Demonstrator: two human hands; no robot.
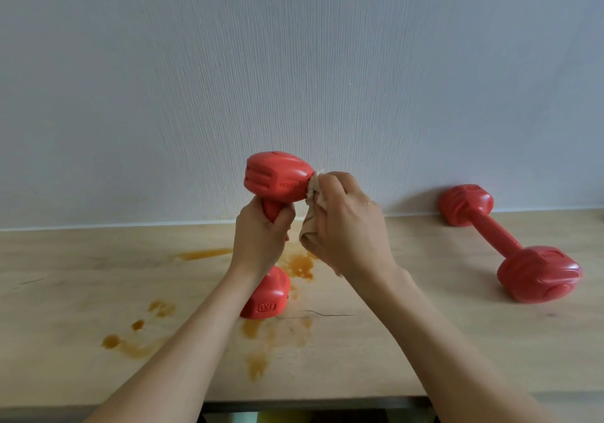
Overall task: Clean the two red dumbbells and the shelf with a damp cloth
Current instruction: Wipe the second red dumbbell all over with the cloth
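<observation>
A red dumbbell (276, 177) stands nearly upright at the centre, its lower head resting on the light wooden shelf (425, 324). My left hand (261, 236) is wrapped around its handle. My right hand (346, 226) clutches a crumpled beige cloth (315, 194) and presses it against the right side of the upper head. The second red dumbbell (510, 243) lies flat on the shelf at the right, one head close to the wall.
Orange-brown liquid stains (299, 265) are smeared over the shelf's middle and left, around the held dumbbell's base. A pale textured wall (294, 63) rises behind the shelf. The shelf's front edge (310, 401) runs along the bottom.
</observation>
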